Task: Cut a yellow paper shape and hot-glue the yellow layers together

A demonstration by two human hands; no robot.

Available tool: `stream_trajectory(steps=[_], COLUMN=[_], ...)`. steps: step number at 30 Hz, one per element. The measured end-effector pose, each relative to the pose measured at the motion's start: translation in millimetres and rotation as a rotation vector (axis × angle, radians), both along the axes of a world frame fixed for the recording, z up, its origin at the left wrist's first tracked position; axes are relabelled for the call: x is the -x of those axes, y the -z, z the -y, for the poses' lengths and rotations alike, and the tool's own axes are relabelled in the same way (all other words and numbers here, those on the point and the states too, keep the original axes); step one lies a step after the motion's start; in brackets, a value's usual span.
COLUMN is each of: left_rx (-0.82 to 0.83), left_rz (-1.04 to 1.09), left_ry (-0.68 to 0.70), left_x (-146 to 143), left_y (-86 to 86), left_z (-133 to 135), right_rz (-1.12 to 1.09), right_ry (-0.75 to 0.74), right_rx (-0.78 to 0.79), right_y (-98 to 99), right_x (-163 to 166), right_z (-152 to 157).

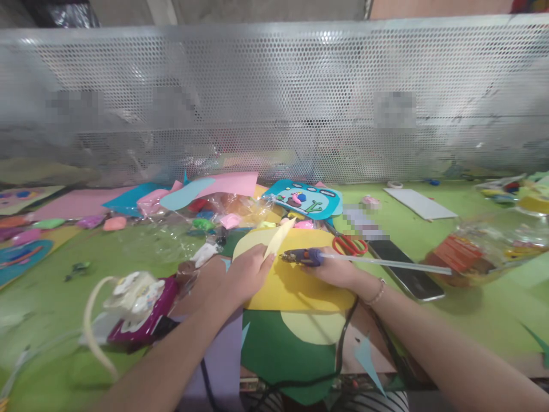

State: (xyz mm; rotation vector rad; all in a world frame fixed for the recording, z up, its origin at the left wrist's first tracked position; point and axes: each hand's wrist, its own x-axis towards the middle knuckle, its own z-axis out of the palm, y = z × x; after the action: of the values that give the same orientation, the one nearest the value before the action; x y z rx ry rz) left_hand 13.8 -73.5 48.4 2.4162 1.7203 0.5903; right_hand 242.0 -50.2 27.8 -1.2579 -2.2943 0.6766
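Note:
Close to the middle, my left hand (253, 272) pinches a pale yellow piece of paper or foam (280, 236), its edge lifted. My right hand (337, 269) is wrapped round a purple glue gun (302, 256), whose nozzle points left toward that lifted edge. A long clear glue stick (394, 264) sticks out of the gun's back, to the right. Under both hands lies a yellow sheet with rounded corners (291, 294). Below it are a dark green sheet (287, 349) and a pale yellow rounded shape (313, 327).
Red-handled scissors (349, 246), a phone (405, 269) and a plastic jar (480, 246) lie to the right. Leftward stands a magenta and white device (143, 309). Clay packs and a blue decorated card (306, 198) sit behind, before a perforated metal panel (274, 103). A black cable (343, 337) hangs in front.

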Motion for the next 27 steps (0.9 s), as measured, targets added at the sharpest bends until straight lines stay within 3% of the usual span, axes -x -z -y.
stream_trajectory(steps=[4,15,27], left_rx=[0.006,-0.024,0.006], left_rz=[0.002,0.038,0.050], left_ry=[0.006,0.054,0.034], left_x=[-1.4,1.9,-1.0], left_y=[-5.4,6.0,0.1], left_z=[3.2,-1.2,0.5], right_rz=[-0.018,0.199,0.413], right_ry=[-0.034,0.199,0.074], right_rx=[0.014,-0.043,-0.203], right_y=[-5.7,-12.9,-19.2], right_x=[0.1,0.6,6.0], right_z=[4.9,11.1,18.2])
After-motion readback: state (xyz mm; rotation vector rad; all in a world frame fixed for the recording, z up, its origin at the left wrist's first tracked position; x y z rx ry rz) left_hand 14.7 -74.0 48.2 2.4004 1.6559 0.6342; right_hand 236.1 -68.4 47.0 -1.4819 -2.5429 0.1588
